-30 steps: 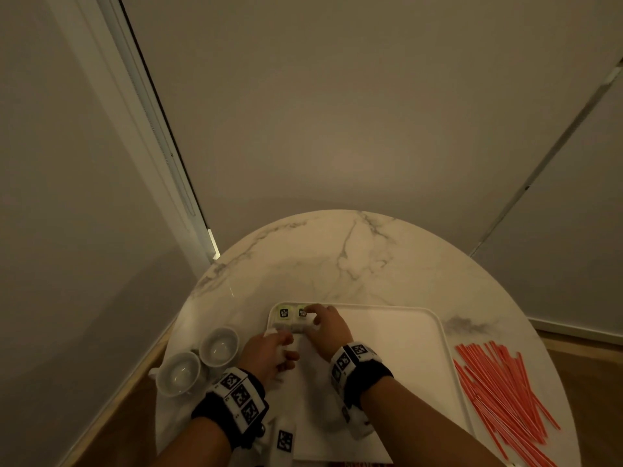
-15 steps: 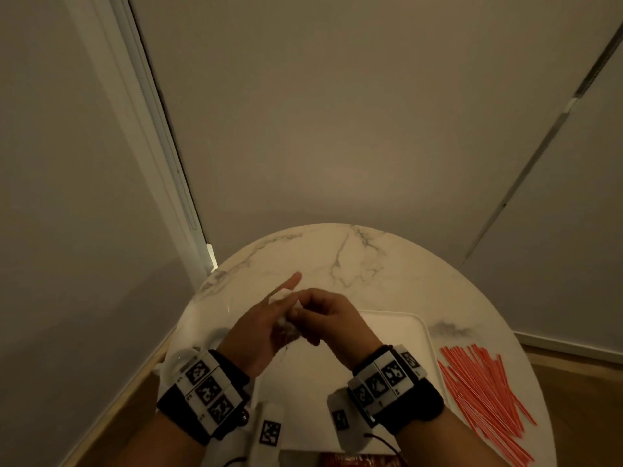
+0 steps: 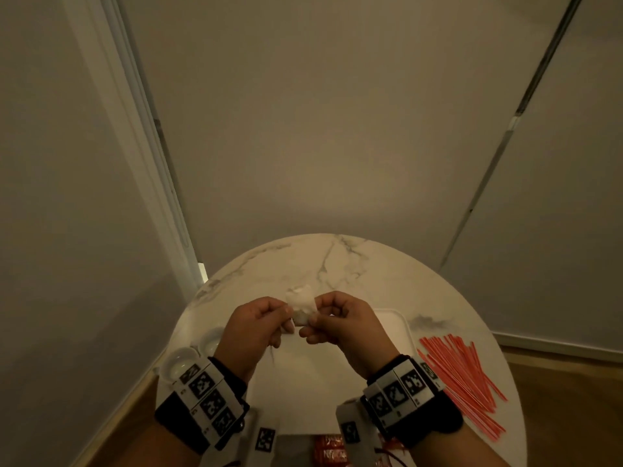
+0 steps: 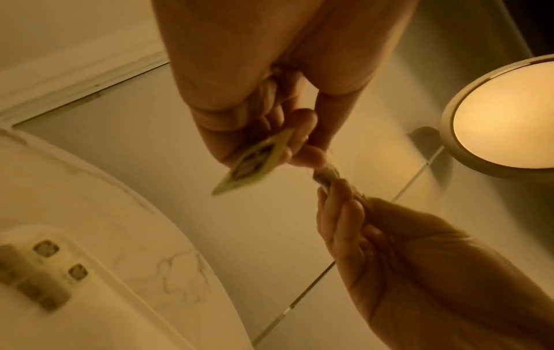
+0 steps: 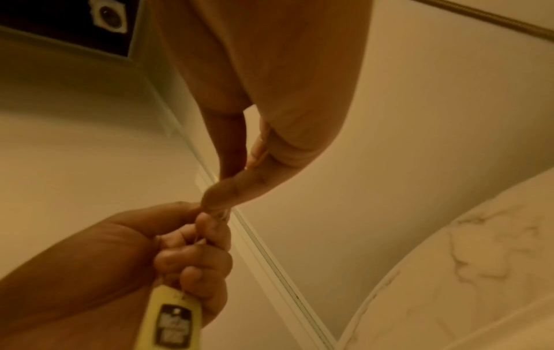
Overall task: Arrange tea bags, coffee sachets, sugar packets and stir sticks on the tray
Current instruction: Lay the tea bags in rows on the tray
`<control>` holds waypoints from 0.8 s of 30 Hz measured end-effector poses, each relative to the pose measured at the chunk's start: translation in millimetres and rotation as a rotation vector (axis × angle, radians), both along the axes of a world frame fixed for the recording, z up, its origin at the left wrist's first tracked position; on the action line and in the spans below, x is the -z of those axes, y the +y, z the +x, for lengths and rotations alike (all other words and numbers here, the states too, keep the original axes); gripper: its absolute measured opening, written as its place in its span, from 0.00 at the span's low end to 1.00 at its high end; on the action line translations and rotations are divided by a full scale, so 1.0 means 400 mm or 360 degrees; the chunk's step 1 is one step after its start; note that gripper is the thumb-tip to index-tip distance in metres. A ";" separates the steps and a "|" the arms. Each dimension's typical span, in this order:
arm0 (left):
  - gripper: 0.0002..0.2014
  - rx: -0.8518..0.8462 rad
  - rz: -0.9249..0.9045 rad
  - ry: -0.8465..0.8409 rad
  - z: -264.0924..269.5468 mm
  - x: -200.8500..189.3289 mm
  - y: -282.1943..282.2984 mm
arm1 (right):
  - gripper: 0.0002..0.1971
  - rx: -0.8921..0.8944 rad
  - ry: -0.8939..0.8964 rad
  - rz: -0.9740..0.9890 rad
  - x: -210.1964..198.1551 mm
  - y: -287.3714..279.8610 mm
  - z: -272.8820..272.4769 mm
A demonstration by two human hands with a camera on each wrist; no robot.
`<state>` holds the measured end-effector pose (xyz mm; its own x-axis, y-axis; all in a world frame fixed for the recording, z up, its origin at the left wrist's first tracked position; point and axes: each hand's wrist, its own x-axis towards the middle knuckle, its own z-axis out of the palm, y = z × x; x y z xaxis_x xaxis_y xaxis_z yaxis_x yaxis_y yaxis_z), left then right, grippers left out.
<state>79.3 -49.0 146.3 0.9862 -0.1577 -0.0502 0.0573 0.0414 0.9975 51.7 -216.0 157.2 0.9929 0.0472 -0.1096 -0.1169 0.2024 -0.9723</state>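
Compared with half a second ago, the left hand (image 3: 251, 326) has closed: its forefinger, then stretched out, is now curled in with the rest, and both hands sit a little further apart above the tray (image 3: 392, 326). A second ago they were down at the tray's far left corner. Going left to right: two white cups (image 3: 178, 365) stand on the worktop (image 3: 337, 261) beside the tray; what they hold cannot be told. The left hand's fingers (image 4: 302, 151) pinch one end of a white tea bag (image 3: 301, 303), with its yellow-green paper tag (image 4: 255, 163) hanging under that hand. The right hand (image 3: 344, 326) pinches the other end between thumb and forefinger, its remaining fingers curled. The bag is held in the air over the tray. In the left wrist view, tea bags (image 4: 45, 272) lie in a row in the tray's corner. Red stir sticks (image 3: 465, 375) lie loose on the worktop right of the tray.
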 end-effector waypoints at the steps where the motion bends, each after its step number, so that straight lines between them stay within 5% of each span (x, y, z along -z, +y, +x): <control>1: 0.08 -0.0008 -0.0066 0.0020 -0.006 0.000 -0.004 | 0.09 0.0028 0.0002 0.0041 0.001 -0.003 -0.006; 11: 0.06 -0.0091 0.0073 -0.0307 -0.060 0.018 -0.028 | 0.06 0.0211 -0.0037 0.0094 0.002 0.004 -0.047; 24: 0.06 0.0019 -0.0023 -0.0104 -0.078 0.026 -0.026 | 0.07 0.0202 -0.0051 -0.0004 -0.007 0.027 -0.055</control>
<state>48.2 -59.3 135.8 0.9853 -0.1698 0.0166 -0.0072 0.0557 0.9984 29.8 -205.3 160.1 0.9938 -0.0796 -0.0774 -0.0590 0.2114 -0.9756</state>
